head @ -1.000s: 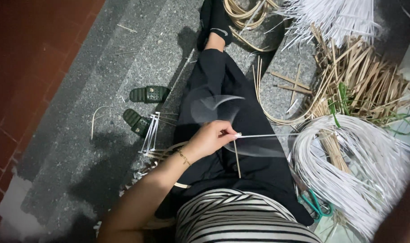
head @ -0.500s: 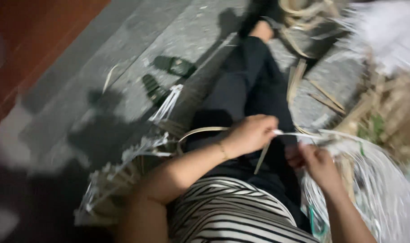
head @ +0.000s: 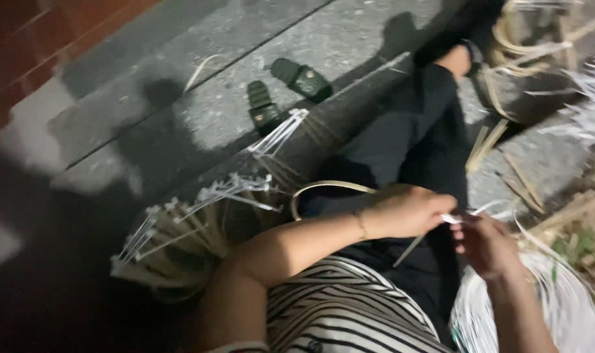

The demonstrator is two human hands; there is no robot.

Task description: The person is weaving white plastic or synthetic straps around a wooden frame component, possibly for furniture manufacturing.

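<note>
My left hand (head: 412, 210) and my right hand (head: 486, 245) meet over my lap, both pinching a thin white strip (head: 452, 218). A tan cane strip (head: 327, 187) arcs from under my left wrist toward a half-woven basket frame (head: 180, 238) at my left side, its white-tipped stakes fanning upward. A coil of white strips (head: 565, 307) lies under my right forearm. My legs in black trousers (head: 408, 137) stretch away across the stone floor.
A pair of dark green sandals (head: 284, 91) lies on the grey stone floor (head: 199, 78). Piles of tan cane (head: 572, 222) sit at the right and coiled cane (head: 533, 59) by my foot. A red brick strip (head: 42, 46) runs along the upper left.
The view has swung left and down. My right hand, absent a second ago, has come in and joined my left hand on the white strip.
</note>
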